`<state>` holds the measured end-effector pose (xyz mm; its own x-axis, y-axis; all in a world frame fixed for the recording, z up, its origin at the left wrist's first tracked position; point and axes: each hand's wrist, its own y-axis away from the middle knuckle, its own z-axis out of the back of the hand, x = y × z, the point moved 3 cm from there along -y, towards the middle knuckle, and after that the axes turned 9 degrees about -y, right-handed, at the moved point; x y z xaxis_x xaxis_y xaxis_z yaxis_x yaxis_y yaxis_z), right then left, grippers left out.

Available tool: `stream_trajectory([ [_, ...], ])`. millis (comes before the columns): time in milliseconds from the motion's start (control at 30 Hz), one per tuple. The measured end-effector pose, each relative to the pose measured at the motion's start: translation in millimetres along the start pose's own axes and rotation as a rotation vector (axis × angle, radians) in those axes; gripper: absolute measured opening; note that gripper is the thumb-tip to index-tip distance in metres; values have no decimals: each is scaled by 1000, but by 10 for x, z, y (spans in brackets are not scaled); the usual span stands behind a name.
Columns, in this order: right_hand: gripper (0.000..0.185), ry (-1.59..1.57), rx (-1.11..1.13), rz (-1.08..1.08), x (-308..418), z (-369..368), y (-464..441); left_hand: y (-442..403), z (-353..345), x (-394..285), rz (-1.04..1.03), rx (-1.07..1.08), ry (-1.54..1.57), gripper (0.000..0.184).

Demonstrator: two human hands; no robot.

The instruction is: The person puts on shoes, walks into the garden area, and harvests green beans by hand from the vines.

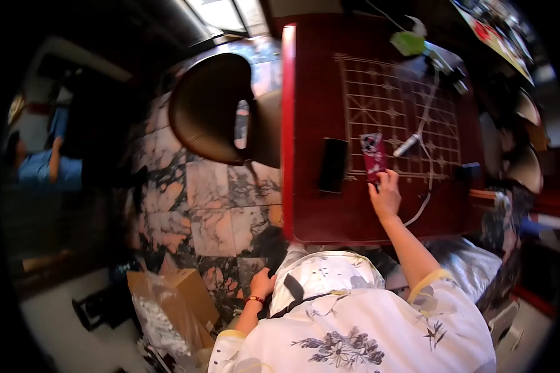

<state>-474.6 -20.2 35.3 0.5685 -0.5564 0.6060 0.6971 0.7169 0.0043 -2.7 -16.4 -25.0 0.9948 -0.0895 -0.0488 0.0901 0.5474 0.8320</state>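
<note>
My right hand (387,193) is over the red table (317,217), its fingers closed on the lower end of a small dark pink packet (373,155) with a black and white pattern. The packet lies on the edge of a line grid marked on the tabletop. Just left of it rests a black phone-like slab (334,165). A white cable with a white plug-like piece (407,145) runs to the right of the packet. My left hand (263,284) hangs low beside my lap, away from the table, with its fingers bent; what they hold, if anything, is hidden.
A dark brown chair (208,109) stands at the table's left side on the marbled floor. A cardboard box (190,298) with clear plastic sits at the lower left. Green and white items (409,43) lie at the table's far right. Another person (50,168) is at the far left.
</note>
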Motion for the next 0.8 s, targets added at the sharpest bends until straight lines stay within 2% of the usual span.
stream_trajectory([
  [67,32,-66,-33,47,-17,-150,54,250,249,15,76,-33,-9,55],
  [100,32,118,-110,124,-249,440,-108,-76,-233,-555,-95,32,63,58],
  [167,31,19,-197,125,-76,185,93,35,5,-122,-43,-3,32,61],
  [233,31,-226,-232,130,64,71,201,-2,69,174,-70,-53,46,62],
  [300,31,-213,-215,123,226,77,329,-81,90,366,-80,-34,48,60],
  [400,30,-285,-174,113,448,-133,483,-332,-58,823,-167,-145,118,55],
  [467,27,-288,-173,110,865,-316,536,-468,39,1162,-172,-171,120,54],
  [500,25,-200,-207,248,947,-495,512,-491,157,1340,-156,-158,126,53],
  [533,24,-296,-195,231,1483,-891,579,-663,367,1846,-126,-127,80,53],
  [600,22,-437,-150,219,2139,-1286,576,-733,635,2365,-105,-175,144,53],
  [700,20,-580,8,172,3036,-1974,787,-838,870,3074,-51,-151,195,53],
  [800,21,-630,133,228,3985,-2357,1006,-874,1176,3597,-25,-14,151,52],
])
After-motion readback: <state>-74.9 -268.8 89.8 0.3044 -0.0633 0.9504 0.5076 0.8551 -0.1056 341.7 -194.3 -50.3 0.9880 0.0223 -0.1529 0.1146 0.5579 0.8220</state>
